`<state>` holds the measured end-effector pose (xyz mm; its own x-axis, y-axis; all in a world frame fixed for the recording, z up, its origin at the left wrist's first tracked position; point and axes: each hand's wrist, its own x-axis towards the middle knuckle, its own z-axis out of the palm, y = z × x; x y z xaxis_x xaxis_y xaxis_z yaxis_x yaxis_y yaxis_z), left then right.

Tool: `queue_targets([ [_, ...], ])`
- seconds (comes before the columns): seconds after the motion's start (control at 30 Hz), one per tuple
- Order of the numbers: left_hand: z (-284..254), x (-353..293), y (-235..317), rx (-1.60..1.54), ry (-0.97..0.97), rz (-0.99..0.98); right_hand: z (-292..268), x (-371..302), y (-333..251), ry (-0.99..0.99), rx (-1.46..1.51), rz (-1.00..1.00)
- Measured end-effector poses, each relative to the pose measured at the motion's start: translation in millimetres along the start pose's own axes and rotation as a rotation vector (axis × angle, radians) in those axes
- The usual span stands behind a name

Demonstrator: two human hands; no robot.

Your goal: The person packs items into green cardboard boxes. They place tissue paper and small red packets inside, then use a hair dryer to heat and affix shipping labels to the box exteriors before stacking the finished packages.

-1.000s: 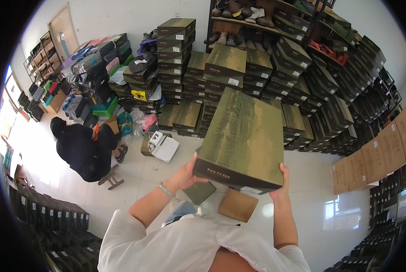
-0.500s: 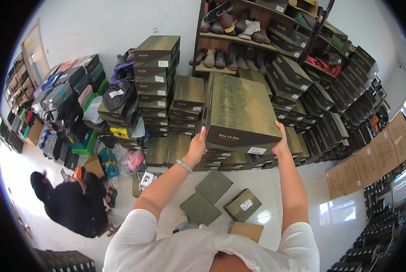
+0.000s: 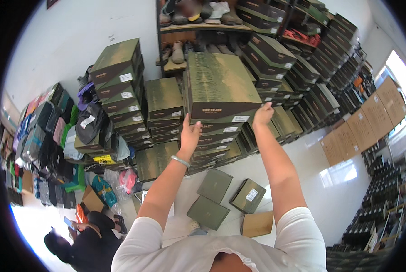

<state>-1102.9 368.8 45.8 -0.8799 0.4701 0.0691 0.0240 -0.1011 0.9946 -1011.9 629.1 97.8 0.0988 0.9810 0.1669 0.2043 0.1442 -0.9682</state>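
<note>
1. The box [image 3: 223,84] is set atop a stack [image 3: 212,141] near the centre of the frame.
2. The left grip [image 3: 190,132] is opened beside its lower left corner, thumb raised, nothing clasped.
3. The right grip [image 3: 262,116] is curled at its lower right corner; whether the box is grasped cannot be told.
4. The box is hemmed in by a shorter stack [image 3: 164,99] to its left and crowded stacks [image 3: 270,56] to its right; a shelf [image 3: 207,27] with shoes [image 3: 177,52] is placed behind.
5. The floor [image 3: 307,195] at lower centre is cluttered by two green boxes [image 3: 215,185], a labelled box [image 3: 248,196] and a brown carton [image 3: 257,224].
6. Tall cartons [image 3: 366,124] are lined up at right; a person [image 3: 87,247] in black is seen at lower left.
</note>
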Motion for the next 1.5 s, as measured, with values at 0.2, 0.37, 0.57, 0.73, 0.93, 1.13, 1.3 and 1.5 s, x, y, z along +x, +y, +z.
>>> queue_targets([
  [0.2, 8, -27, -54, -0.089, 0.214, 0.07, -99, -74, 163, -0.353, 0.101, -0.199],
  [0.37, 19, -177, -193, 0.476, -0.035, -0.245, -369, -222, 350, -0.496, -0.518, 0.23],
  [0.57, 90, -416, -236, 0.926, -0.989, -0.424, -728, -323, 420, -0.169, -0.734, 0.774],
  [0.73, 232, -534, -201, 0.961, -1.525, -0.32, -904, -372, 447, 0.311, -0.796, 0.777],
  [0.93, 407, -686, -198, 0.897, -2.059, 0.109, -1007, -433, 435, 1.058, -0.364, 0.774],
  [1.13, 516, -862, -191, 0.835, -2.428, 0.439, -1046, -528, 407, 1.481, -0.067, 1.063],
  [1.3, 522, -1013, -177, 0.421, -2.8, 0.665, -1122, -593, 414, 1.844, 0.295, 0.952],
  [1.5, 537, -1167, -116, 0.78, -3.196, 0.479, -1269, -635, 418, 1.985, 0.341, 0.99],
])
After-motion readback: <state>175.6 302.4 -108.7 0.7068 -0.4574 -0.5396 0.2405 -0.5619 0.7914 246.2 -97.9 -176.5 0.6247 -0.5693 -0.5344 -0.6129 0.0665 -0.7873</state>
